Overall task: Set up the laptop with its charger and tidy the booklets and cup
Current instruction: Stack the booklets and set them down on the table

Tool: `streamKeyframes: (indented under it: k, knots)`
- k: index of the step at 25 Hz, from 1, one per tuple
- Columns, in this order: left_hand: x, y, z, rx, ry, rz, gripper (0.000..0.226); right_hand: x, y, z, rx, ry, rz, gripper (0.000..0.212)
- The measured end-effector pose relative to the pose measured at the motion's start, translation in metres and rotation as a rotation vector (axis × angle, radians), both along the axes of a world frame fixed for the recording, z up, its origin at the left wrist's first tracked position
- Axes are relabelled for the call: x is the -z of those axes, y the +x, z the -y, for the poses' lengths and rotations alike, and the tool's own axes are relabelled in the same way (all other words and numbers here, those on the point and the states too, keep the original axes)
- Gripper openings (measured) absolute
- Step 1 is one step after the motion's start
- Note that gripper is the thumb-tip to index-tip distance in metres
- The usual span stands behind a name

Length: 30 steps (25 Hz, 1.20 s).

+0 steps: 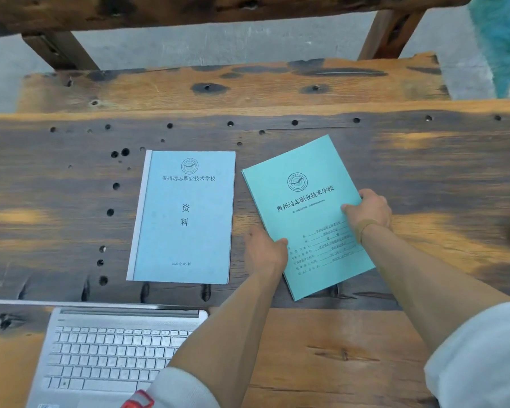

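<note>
2 booklets on a dark, holed wooden table (424,160). Blue booklet (183,219) lies flat and square, left of centre, white spine strip on its left edge. Green booklet (306,213) sits just right of it, apart, rotated with its top toward the right. Left hand (265,250) grips the green booklet's lower left edge, thumb on the cover. Right hand (368,212) clamps its right edge, thumb on top, fingers under. Laptop (115,354) open at lower left, silver keyboard showing, near the blue booklet's bottom edge; the left forearm crosses its right corner. White sleeves at both elbows. Wooden bench (233,86) beyond the table.
</note>
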<state>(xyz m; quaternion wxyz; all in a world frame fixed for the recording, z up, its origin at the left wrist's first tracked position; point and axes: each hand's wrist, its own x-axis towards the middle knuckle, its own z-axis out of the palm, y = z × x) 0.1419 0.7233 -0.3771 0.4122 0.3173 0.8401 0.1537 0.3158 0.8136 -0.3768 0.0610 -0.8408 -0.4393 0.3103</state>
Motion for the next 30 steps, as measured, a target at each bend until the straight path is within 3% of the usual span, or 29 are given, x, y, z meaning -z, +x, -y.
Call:
streamKeyframes:
  k: [4, 7, 11, 17, 21, 30]
  knots:
    - [0.003, 0.008, -0.009, -0.158, -0.050, 0.059, 0.037, -0.004, 0.008, -0.006, -0.070, -0.003, -0.037, 0.043]
    - [0.003, 0.004, -0.012, -0.356, -0.038, 0.237, 0.036, -0.007, 0.013, -0.010, -0.120, -0.072, -0.055, 0.047]
    - [-0.002, -0.007, -0.016, -0.395, -0.027, 0.445, 0.022, -0.012, 0.014, -0.004, -0.125, -0.153, -0.149, 0.026]
    - [-0.026, -0.005, -0.017, -0.330, 0.064, 0.446, 0.024, -0.027, 0.006, 0.032, 0.032, 0.008, -0.265, 0.034]
    - [-0.057, -0.012, -0.024, -0.235, 0.165, 0.345, 0.021, -0.050, 0.002, 0.048, 0.137, 0.100, -0.354, 0.031]
    - [-0.129, -0.093, -0.046, -0.178, 0.212, 0.306, 0.021, -0.105, -0.066, 0.034, 0.027, 0.236, -0.458, 0.031]
